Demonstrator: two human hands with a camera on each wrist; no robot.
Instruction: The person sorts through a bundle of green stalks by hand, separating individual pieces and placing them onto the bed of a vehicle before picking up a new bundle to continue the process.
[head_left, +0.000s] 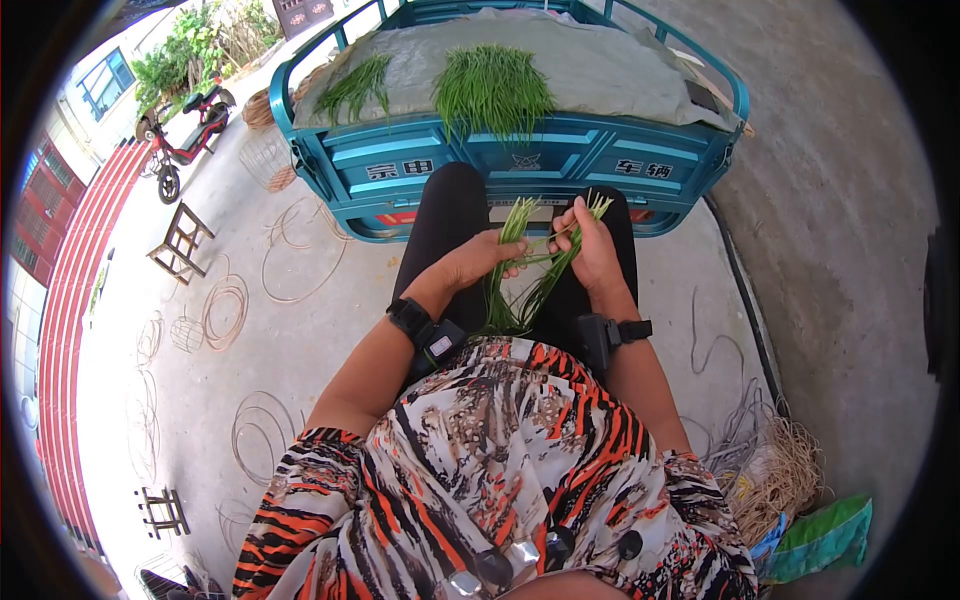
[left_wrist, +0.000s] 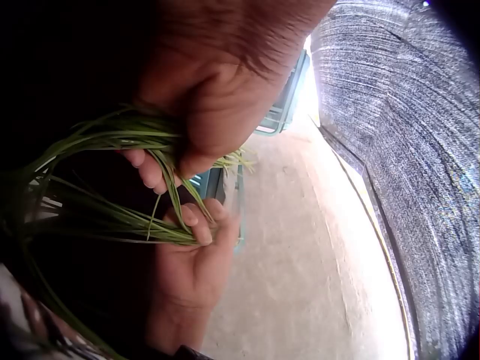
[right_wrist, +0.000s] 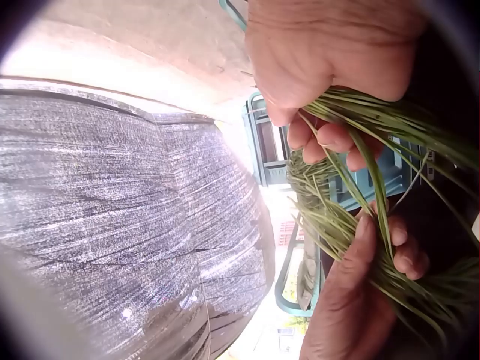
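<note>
2 hands work 1 bunch of green stalks (head_left: 525, 270) over lap, before blue cart (head_left: 520, 160). Left hand (head_left: 480, 262) curled round bunch; right hand (head_left: 592, 250) pinches upper stalks. Step looks like sorting, evening tips. Next move likely needs firm left grip, stalks aligned.

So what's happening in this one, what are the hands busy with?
A seated person holds a bunch of long thin green stalks over their lap, the left hand and the right hand both gripping it. In front stands a blue metal cart covered with a grey cloth, where two more heaps of green stalks lie. Wire hoops lie on the concrete ground.
</note>
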